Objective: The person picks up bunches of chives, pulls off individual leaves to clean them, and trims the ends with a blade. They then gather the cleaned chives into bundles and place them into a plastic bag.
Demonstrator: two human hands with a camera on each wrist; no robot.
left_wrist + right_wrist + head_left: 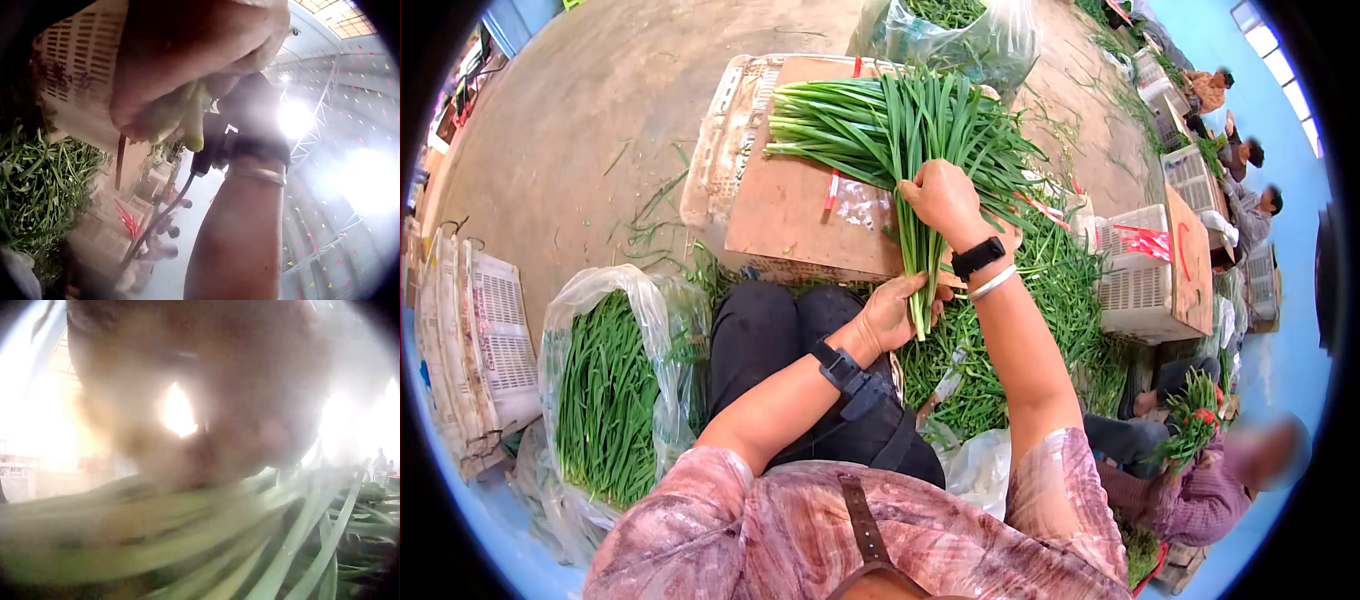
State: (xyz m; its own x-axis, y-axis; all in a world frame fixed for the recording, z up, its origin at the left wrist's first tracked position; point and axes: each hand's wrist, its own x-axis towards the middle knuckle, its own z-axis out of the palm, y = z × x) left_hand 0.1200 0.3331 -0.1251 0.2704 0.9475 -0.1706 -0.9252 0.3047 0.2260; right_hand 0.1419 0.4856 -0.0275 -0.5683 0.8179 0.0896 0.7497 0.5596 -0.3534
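Observation:
My left hand (890,312) grips a small bunch of garlic chives (912,240) low down, near its pale cut ends. Higher up, my right hand (945,205) holds the same bunch, fingers curled round the stalks. Its leaves fan out over a larger heap of garlic chives (825,115) lying sideways on a brown board. In the left wrist view, thick stem ends (195,125) poke out below the left hand's fingers. The right wrist view is blurred, with long green leaves (269,562) running beneath the hand.
The board (780,220) tops a white crate, with red tape on it. Loose greens (1050,300) cover the floor at right. A clear bag of chives (610,400) stands at left beside stacked crates (500,330). Another person (1210,490) sits at lower right, holding a bunch.

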